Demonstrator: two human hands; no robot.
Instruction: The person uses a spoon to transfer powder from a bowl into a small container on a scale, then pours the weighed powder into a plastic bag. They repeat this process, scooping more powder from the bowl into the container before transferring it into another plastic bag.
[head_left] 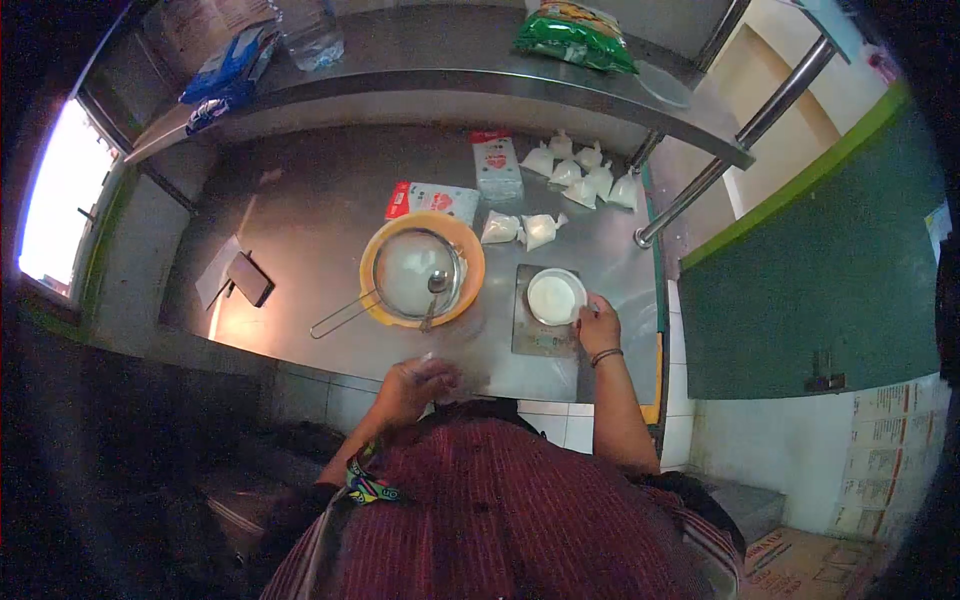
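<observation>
My right hand (599, 326) pinches the rim of a small white bowl (556, 297) with white contents, at its lower right side. That bowl sits on a flat kitchen scale (540, 339). Near the front edge of the metal table, my left hand (423, 387) has its fingers curled together; whether they hold anything is too small to tell. Beyond it an orange basin (470, 247) carries a wire sieve (345, 317) with white powder inside. A metal spoon (437, 283) lies in the sieve.
Two knotted bags of white powder (540, 230) lie behind the scale, with several more (583, 178) farther back. Two printed packs (497, 165) stand near the basin. A phone on a stand (250, 279) is at left. A metal shelf (430, 83) crosses above.
</observation>
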